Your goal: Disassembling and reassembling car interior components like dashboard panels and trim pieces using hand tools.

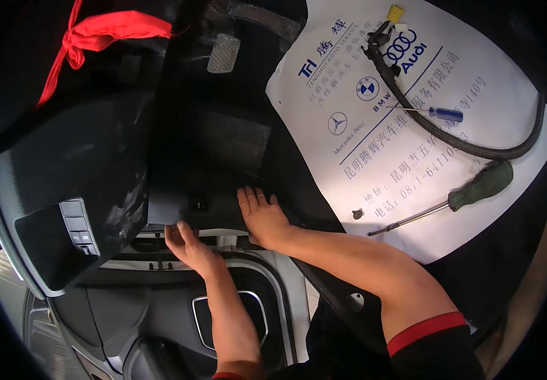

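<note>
A dark plastic trim panel (166, 206) with a small square socket (198, 202) lies along the door sill in a car footwell. The curled fingers of my left hand (191, 250) are closed at this panel's lower edge; their tips are partly hidden. To its right, my right hand (266, 220) lies flat against the dark trim, fingers stretched out and holding nothing. Above both hands is a pedal with a patterned metal face (225, 53).
On a white printed paper mat (324, 82) at the right lie a green-handled screwdriver (481, 187), a small blue-handled screwdriver (444, 114), a wiring harness (476, 149) and a small dark fastener (357, 215). A red cloth (118, 28) is tied at upper left. The door (159, 304) stands below.
</note>
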